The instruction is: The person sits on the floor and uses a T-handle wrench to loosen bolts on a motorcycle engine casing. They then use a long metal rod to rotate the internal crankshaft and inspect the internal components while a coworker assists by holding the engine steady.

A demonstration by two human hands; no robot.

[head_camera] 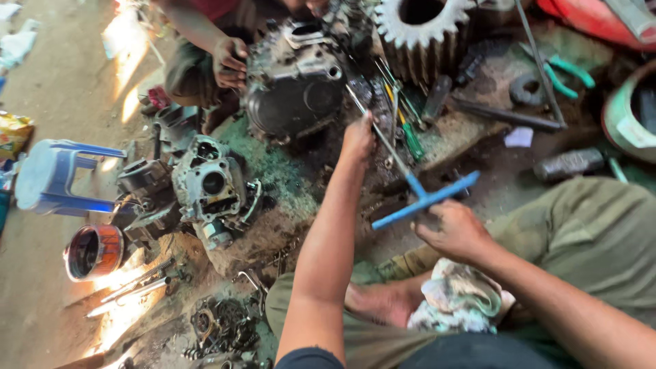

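Under the curled fingers of the right hand (456,230) the blue crossbar of a T-handle wrench (422,198) is gripped. Its steel shaft is pinched higher up by the closed left hand (358,137), tip lost at the dark engine case (294,85), which is steadied by another person's hand (229,60).

A blue plastic stool (51,178) stands near a large steel gear (420,31).
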